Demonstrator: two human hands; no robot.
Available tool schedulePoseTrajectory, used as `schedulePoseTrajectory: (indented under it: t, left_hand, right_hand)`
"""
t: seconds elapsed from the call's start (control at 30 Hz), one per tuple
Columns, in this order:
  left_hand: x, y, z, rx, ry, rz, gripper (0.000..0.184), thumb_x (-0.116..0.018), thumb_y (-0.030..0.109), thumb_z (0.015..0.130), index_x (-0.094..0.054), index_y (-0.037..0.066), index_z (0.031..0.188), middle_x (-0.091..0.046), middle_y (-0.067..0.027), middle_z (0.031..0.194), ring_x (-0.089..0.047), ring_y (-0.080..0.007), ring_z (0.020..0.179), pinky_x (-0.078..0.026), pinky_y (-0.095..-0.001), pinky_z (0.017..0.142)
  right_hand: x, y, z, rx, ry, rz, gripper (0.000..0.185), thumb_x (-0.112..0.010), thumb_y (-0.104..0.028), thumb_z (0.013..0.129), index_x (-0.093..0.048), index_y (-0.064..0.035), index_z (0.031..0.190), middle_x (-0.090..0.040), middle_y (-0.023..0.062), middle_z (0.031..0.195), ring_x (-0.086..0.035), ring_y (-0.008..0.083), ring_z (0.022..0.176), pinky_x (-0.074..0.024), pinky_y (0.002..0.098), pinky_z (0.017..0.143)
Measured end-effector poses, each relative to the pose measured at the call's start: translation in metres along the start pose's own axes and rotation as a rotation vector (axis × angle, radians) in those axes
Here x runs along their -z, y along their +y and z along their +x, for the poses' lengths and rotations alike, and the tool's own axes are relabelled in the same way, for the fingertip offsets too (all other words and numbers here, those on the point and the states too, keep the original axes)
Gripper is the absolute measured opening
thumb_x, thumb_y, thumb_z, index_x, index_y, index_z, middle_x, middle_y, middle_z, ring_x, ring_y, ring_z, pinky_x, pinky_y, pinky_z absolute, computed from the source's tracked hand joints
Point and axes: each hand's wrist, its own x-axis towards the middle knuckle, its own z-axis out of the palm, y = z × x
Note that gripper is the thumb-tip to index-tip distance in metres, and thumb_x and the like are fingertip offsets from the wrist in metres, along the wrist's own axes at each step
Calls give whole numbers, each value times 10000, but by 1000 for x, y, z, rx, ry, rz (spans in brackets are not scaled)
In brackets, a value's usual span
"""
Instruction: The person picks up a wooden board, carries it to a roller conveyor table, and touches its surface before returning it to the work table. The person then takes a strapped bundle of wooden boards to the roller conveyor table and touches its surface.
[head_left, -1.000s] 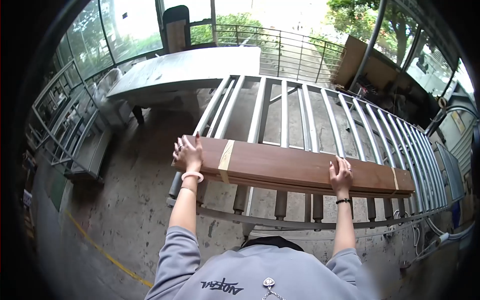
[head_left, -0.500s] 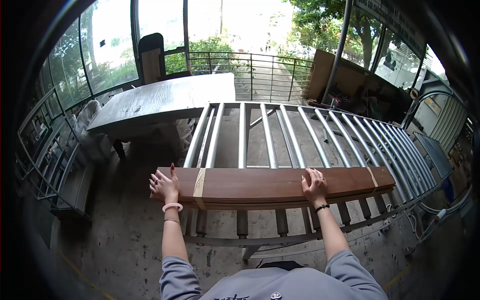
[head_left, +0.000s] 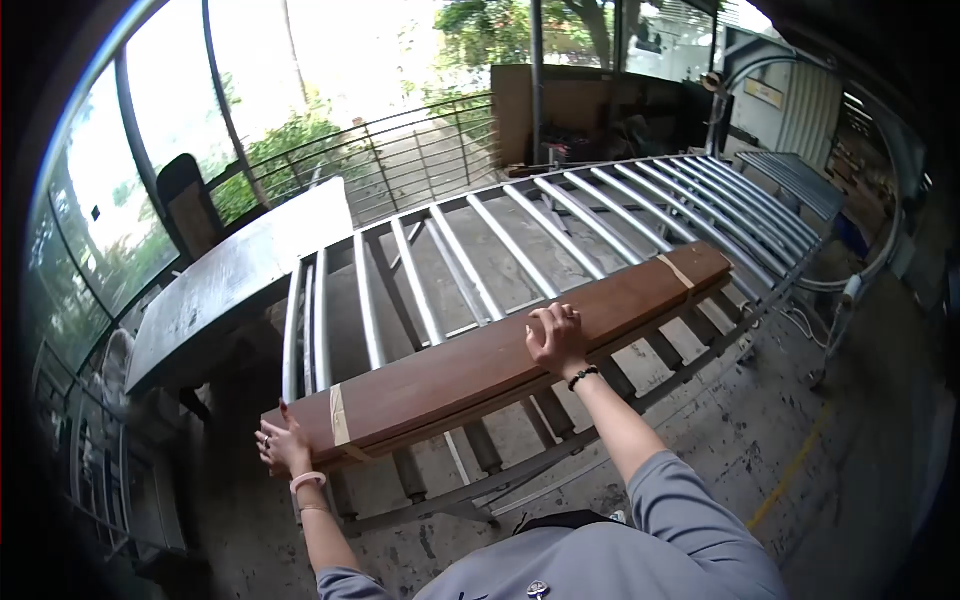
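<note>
A long stack of brown wooden boards (head_left: 445, 385) lies across the rollers of a metal roller conveyor (head_left: 414, 283). Pale tape bands (head_left: 340, 414) wrap it near both ends. My left hand (head_left: 284, 446) is closed around the stack's left end, thumb up at the corner and fingers over the end face. Further along, my right hand (head_left: 557, 340) grips the near edge just right of the middle, its bent fingers on the top board. The underside of the stack is hidden.
A table with a shiny pale top (head_left: 240, 290) adjoins the conveyor's left end. Behind runs a metal railing (head_left: 420, 160). A wire-framed rack (head_left: 110, 470) stands at far left. Curved metal tubing (head_left: 890, 240) rises at the right, beyond the conveyor.
My view has turned to the right and tilted, so the conveyor and boards now slant up to the right. Both hands keep about the same places on the stack.
</note>
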Motion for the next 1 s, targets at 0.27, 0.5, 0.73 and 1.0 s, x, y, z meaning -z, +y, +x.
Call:
schedulePoseTrajectory:
  t: [0.27,0.5,0.73,1.0]
  left_hand:
    - [-19,40,-39,-58,-23,53,760,-250,682,869,-408,100,1333,-459,-167,1341,-449,-367,1225,-333,-512,1004]
    - [-30,86,-74,-32,-50,80,725,-244,650,888,-393,103,1340,-472,-156,1331,-482,-384,1187,-342,-528,989]
    - [-48,107,-108,-122,-18,94,763,-247,672,873,-380,86,1343,-458,-162,1346,-474,-386,1196,-327,-520,1004]
    - [-1,192,-176,-13,-112,90,876,-217,741,831,-356,72,1380,-412,-173,1394,-429,-376,1247,-288,-509,1035]
  right_hand:
    - [27,82,6,-54,-106,22,182,-578,-238,732,-524,-96,833,-545,109,853,-526,272,895,-387,400,831]
    - [45,149,8,-35,-96,50,225,-586,-233,733,-519,-67,868,-557,118,860,-529,280,911,-380,403,858]
    - [67,211,16,-19,-91,32,204,-578,-208,734,-519,-56,857,-576,127,851,-541,285,893,-384,406,855]
    - [86,270,24,-16,-27,35,162,-556,-166,717,-510,-49,820,-578,126,781,-555,282,832,-400,398,803]
